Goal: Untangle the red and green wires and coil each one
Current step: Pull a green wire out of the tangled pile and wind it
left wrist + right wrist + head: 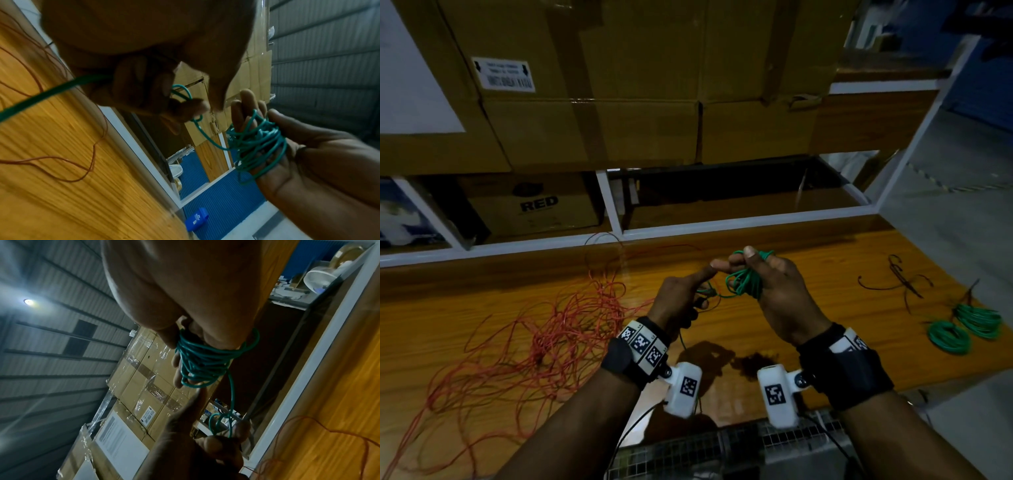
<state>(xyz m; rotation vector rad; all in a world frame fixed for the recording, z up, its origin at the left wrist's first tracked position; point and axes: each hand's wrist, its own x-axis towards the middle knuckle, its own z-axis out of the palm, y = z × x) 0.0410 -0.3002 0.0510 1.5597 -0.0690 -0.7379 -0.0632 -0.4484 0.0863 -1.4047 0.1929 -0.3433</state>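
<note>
A green wire (742,280) is wound in several loose loops around the fingers of my right hand (774,291), whose thumb presses on the loops from above. The same green coil (259,146) wraps that hand in the left wrist view, and the green coil (201,363) fills the middle of the right wrist view. My left hand (681,298) pinches the free end of the green wire (185,95), with its index finger pointing toward the coil. The red wire (544,325) lies in a loose tangle on the wooden table (808,274) to my left.
Two finished green coils (965,329) and some dark wire scraps (900,277) lie at the table's right end. Stacked cardboard boxes (619,85) and a white-framed shelf (613,205) stand behind the table. A wire-mesh surface (722,448) runs below the near edge.
</note>
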